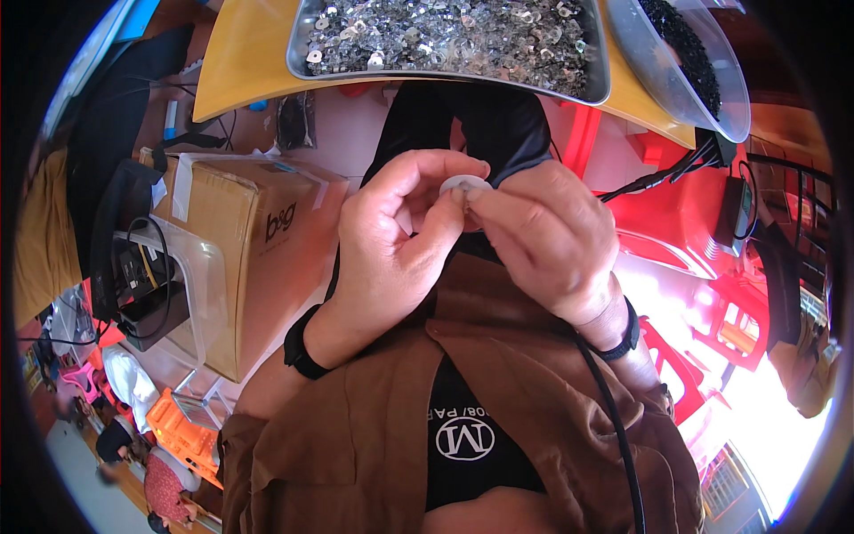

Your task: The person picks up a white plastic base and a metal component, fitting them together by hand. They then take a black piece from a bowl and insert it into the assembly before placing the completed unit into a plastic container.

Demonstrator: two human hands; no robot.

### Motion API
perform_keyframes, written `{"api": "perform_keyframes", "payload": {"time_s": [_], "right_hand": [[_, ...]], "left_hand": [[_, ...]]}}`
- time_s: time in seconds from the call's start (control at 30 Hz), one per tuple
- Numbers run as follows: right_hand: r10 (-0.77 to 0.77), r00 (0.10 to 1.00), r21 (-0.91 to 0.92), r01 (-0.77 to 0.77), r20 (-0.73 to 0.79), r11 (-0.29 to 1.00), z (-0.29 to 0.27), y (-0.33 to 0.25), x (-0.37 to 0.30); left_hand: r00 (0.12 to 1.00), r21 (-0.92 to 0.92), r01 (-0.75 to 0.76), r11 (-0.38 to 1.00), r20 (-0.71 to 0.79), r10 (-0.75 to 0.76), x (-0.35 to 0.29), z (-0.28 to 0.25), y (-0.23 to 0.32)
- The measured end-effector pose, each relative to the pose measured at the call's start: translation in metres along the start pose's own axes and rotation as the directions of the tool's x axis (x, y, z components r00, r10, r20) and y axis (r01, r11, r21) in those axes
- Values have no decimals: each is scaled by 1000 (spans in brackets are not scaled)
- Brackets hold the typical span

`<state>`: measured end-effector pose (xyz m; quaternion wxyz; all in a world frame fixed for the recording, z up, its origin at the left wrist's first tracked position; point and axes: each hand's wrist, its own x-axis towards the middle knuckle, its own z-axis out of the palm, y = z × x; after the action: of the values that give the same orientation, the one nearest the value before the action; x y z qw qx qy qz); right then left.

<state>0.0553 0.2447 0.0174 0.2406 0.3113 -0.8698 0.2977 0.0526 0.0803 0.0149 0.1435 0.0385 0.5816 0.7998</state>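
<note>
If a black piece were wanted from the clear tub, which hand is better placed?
Probably the right hand: the clear tub stands at right, farther from the left hand. Both hands, though, have fingers at a small white disc.

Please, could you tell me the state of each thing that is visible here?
Left hand: pinching the white disc
Right hand: curled, at the disc; grip unclear
White disc: held, partly covered
Metal tray: filled with small shiny pieces
Plastic bowl: holding small black pieces
Cardboard box: tape on it
</note>
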Motion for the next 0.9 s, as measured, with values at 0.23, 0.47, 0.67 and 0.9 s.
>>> {"api": "perform_keyframes", "payload": {"time_s": [0.23, 0.47, 0.67, 0.9], "right_hand": [[520, 853, 438, -483, 40, 758, 4, -7, 0], [587, 799, 502, -564, 130, 656, 7, -8, -2], [635, 762, 568, -582, 129, 582, 15, -8, -3], [608, 783, 523, -576, 132, 628, 10, -9, -4]], "left_hand": [[999, -68, 29, 997, 41, -27, 5, -6, -2], [994, -65, 106, 992, 4, -106, 8, -6, 2], [991, -84, 131, 988, 12, -131, 8, -7, 1], [993, -129, 120, 984, 28, -117, 7, -8, -2]]}}
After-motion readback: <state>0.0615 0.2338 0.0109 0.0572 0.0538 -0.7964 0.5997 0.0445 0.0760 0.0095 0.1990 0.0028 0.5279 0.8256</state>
